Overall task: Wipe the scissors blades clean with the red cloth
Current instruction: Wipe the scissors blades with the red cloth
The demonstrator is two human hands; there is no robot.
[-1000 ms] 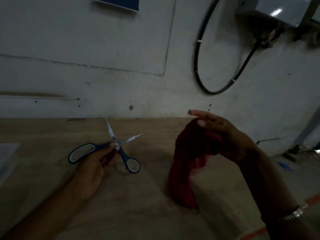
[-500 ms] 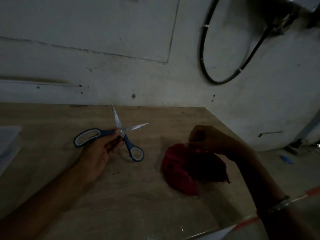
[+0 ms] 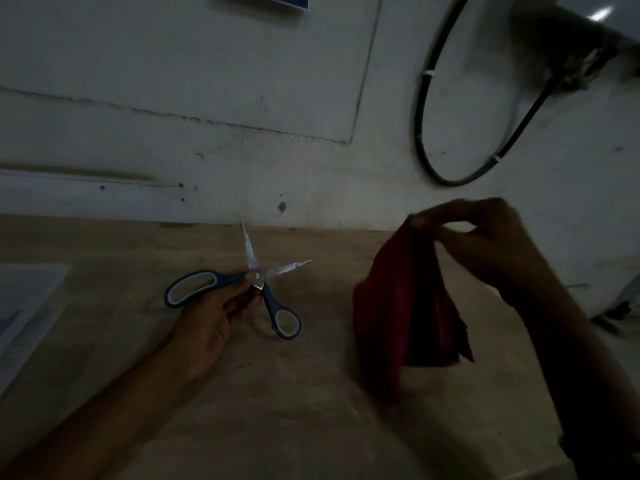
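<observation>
At the far left edge a pale sheet of paper (image 3: 24, 306) lies flat on the wooden desk (image 3: 311, 410), partly cut off by the frame. Next to it, further right, the left forearm reaches in from the lower left corner, and the left hand (image 3: 214, 317) rests on the desk with its fingers (image 3: 242, 289) closed around the scissors (image 3: 249, 285) near the pivot. The scissors lie spread wide open on the desk: one blue and grey handle loop points left, past the top of the hand, the other points down and to the right. One bright blade stands up toward the wall (image 3: 207, 98), and the other points right, low over the desk top.

Right of the scissors, and well apart from them, hangs the red cloth (image 3: 398, 306). It is lifted up, gathered at its top and falling in dark folds, with its lower edge close to the desk; whether it touches the wood cannot be told in the dim light. The right hand (image 3: 485, 237) pinches the top of the cloth between thumb and fingertips, with the forearm running down to the lower right corner. The two hands are far apart, each clamped on its own thing, and the cloth is clear of the blades.

On the wall above the right hand a black cable (image 3: 429, 140) hangs in a loop beneath a grey box (image 3: 571, 26).
</observation>
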